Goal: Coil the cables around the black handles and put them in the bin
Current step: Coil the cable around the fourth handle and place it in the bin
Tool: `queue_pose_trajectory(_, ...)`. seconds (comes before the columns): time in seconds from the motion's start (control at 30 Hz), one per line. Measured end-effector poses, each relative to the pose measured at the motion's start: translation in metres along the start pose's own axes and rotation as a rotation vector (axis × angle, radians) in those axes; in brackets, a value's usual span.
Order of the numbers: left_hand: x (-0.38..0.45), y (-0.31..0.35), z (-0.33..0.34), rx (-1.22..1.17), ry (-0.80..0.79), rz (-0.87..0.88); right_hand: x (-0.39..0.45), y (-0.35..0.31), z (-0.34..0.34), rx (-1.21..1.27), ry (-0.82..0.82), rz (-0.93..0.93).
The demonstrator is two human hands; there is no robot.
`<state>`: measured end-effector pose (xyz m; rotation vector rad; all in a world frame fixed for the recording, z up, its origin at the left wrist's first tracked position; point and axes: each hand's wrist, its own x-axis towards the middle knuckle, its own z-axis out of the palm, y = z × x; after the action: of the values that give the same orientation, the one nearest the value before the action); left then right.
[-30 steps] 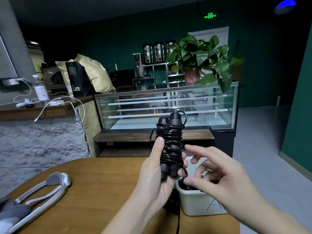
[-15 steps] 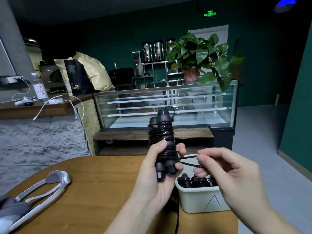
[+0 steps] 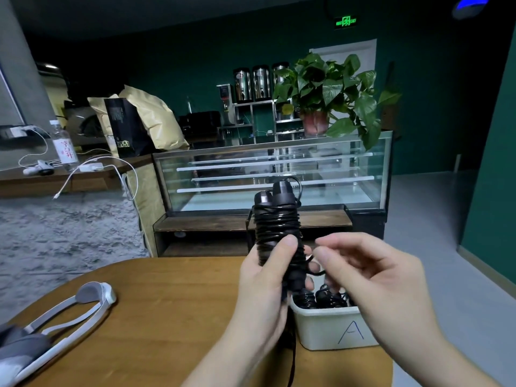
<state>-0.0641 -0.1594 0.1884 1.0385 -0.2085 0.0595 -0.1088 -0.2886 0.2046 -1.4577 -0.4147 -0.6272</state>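
Pair of black handles [image 3: 276,216], upright and wound with cable [image 3: 279,227], gripped round the lower half by the left hand [image 3: 265,277]. The right hand [image 3: 371,275], just beside that grip, seems to pinch the loose cable end; contact is unclear. Step: final turns. Next, probably tuck the end, then lower into the white bin [image 3: 329,328] below the grip. Wooden table [image 3: 167,317] beneath; glass display case [image 3: 273,169] behind.
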Motion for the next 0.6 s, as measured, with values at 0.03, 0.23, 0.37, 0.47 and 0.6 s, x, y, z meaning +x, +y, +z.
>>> queue_pose_trajectory(0.03, -0.001, -0.002, 0.001, 0.023, 0.001, 0.023, -0.001, 0.001, 0.002, -0.085, -0.045, -0.06)
queue_pose_trajectory(0.23, -0.012, -0.001, 0.005, 0.028, 0.041, -0.033, 0.0, 0.004, -0.001, -0.444, -0.178, -0.25)
queue_pose_trajectory(0.37, -0.016, -0.001, 0.008, 0.041, 0.022, -0.012, 0.0, 0.003, 0.0, -0.448, -0.121, -0.207)
queue_pose_trajectory(0.47, -0.016, -0.003, 0.008, 0.061, 0.041, -0.009, 0.002, 0.0, -0.001, -0.312, -0.095, -0.107)
queue_pose_trajectory(0.6, -0.016, -0.007, 0.005, 0.093, 0.006, -0.005, 0.009, -0.004, 0.001, -0.292, -0.112, -0.094)
